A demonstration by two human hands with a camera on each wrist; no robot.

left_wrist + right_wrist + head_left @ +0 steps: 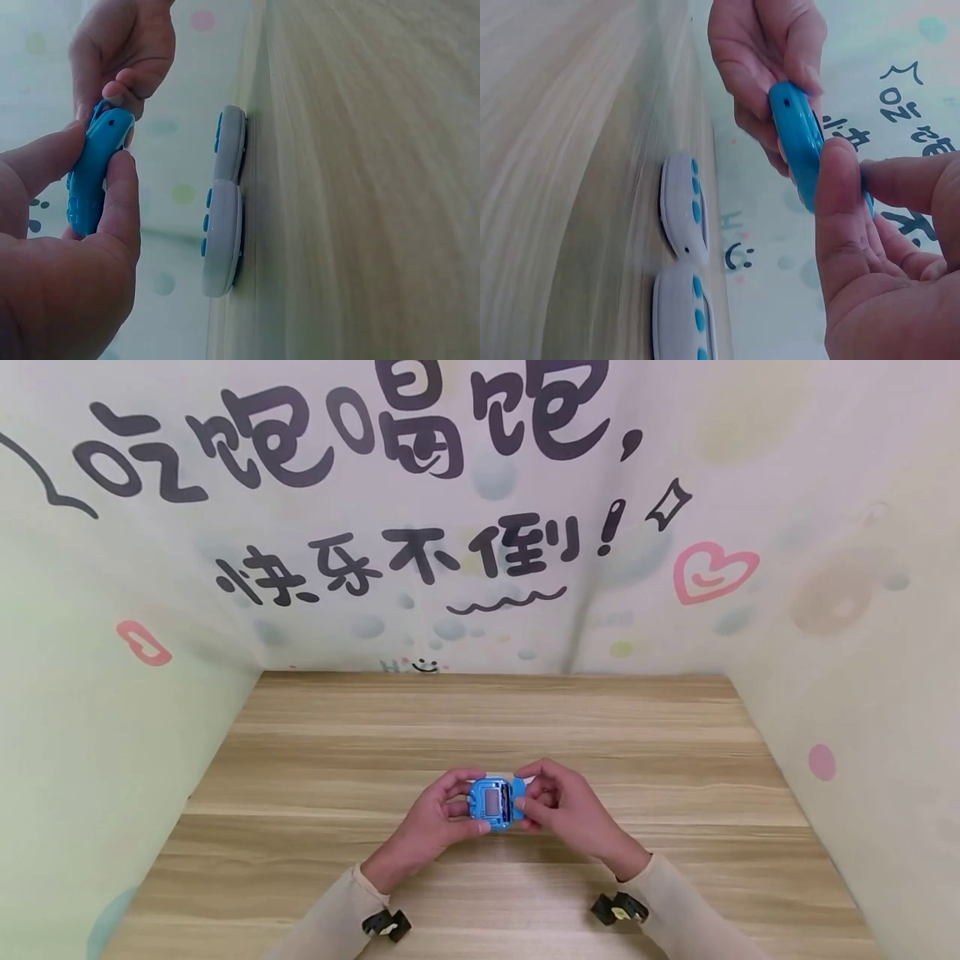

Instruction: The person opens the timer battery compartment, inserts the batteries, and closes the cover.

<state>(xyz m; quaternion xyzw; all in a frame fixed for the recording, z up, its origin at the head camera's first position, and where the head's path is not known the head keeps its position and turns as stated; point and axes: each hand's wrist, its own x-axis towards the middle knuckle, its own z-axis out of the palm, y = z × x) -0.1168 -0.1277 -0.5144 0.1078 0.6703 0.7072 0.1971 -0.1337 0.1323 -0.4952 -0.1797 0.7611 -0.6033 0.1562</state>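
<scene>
A small blue electronic device (491, 803) with a grey screen is held over the middle of the wooden table. My left hand (433, 822) grips its left side, with the thumb at the near edge and fingers at the far edge. At its right side, my right hand (572, 810) pinches a blue end piece (519, 795) between thumb and fingers. A dark strip shows between that piece and the screen. In the left wrist view the blue device (94, 169) appears edge-on, raised off the table; in the right wrist view its blue shell (799, 142) lies between both hands.
Two pale rounded casings with blue buttons, an upper one (230, 146) and a lower one (222, 240), rest on the table (337, 727) in the wrist views; I cannot make them out from the head. Printed wall sheets (480, 635) border the table's back and sides.
</scene>
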